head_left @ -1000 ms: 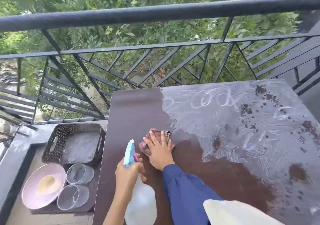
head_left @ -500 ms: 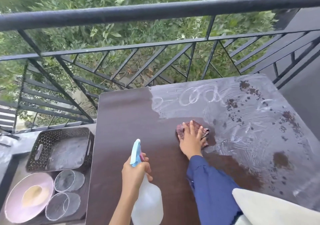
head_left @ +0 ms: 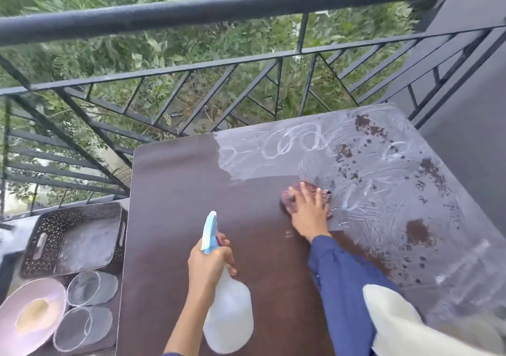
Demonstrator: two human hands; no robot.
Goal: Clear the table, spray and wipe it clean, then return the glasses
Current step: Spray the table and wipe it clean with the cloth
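Observation:
A dark brown table (head_left: pixel 175 191) fills the middle of the view. Its left half is wiped dark; its right half carries white soapy smears and brown specks. My right hand (head_left: pixel 309 213) presses a reddish cloth (head_left: pixel 290 201) flat on the tabletop at the border of the smeared area, fingers spread. My left hand (head_left: pixel 209 265) grips the neck of a white spray bottle (head_left: pixel 228 317) with a blue trigger head, held above the table's near left part. Two clear glasses (head_left: pixel 91 288) (head_left: pixel 82 328) stand on a low surface left of the table.
A dark perforated tray (head_left: pixel 32 243) and a pink plate (head_left: pixel 54 295) sit beside the glasses at the lower left. A black metal railing (head_left: pixel 246 7) runs behind the table, with greenery beyond. A grey wall stands at the right.
My right hand has swept the cloth from the table's left part to the right, towards the soapy area. The wiped dark patch has widened. My left hand keeps holding the bottle.

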